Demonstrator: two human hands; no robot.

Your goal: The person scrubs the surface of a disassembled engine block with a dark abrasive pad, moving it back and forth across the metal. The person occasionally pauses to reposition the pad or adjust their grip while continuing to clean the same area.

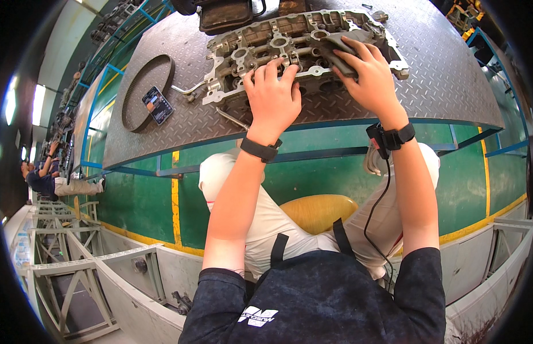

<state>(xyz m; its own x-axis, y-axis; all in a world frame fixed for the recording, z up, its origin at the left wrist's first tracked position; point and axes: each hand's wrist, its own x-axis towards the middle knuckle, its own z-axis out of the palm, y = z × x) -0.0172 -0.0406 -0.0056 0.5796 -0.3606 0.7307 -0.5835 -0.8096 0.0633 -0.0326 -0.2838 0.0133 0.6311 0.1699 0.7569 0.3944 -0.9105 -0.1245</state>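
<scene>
A grey metal engine cylinder head lies on the steel-plate table in front of me, its bearing caps and openings facing up. My left hand rests on its near side, fingers spread and bent down onto the metal, gripping nothing. Over the right part of the casting, my right hand holds a dark grey cloth against it. The fingers lie over the cloth and hide part of it.
A toothed belt loops around a phone on the left of the diamond-plate table. Two metal-handled tools lie by the casting's left end. A dark pan-shaped part stands behind. A cable runs from my right wrist. Another person is far left.
</scene>
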